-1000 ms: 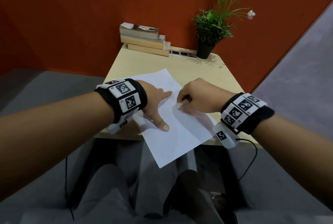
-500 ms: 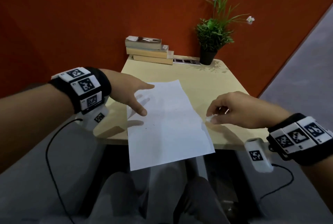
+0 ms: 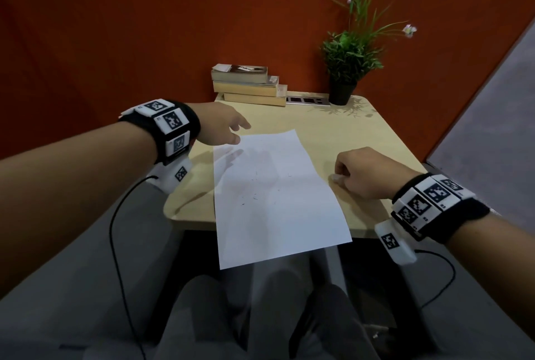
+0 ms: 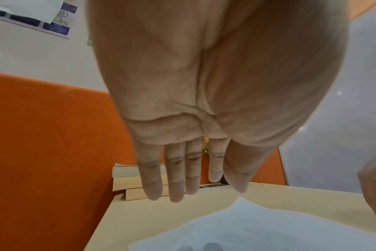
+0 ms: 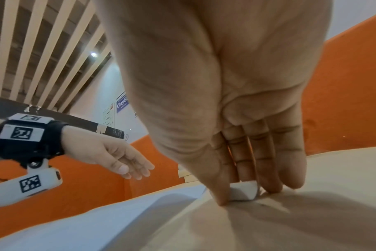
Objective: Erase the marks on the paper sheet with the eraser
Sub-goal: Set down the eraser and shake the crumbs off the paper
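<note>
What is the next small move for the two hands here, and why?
Probably the left hand should come down flat on the paper sheet to hold it. It hovers open above the sheet's far left corner, faint marks remain mid-sheet, and the right hand pinches the eraser on the table beside the sheet's right edge.

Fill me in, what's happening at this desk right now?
A person is erasing pencil marks from a white paper sheet that lies on a small beige table, its near end hanging over the edge. The right hand pinches a small white eraser, set down on the tabletop just off the sheet's right edge. The left hand hovers open above the sheet's far left corner. A few faint marks remain mid-sheet.
</note>
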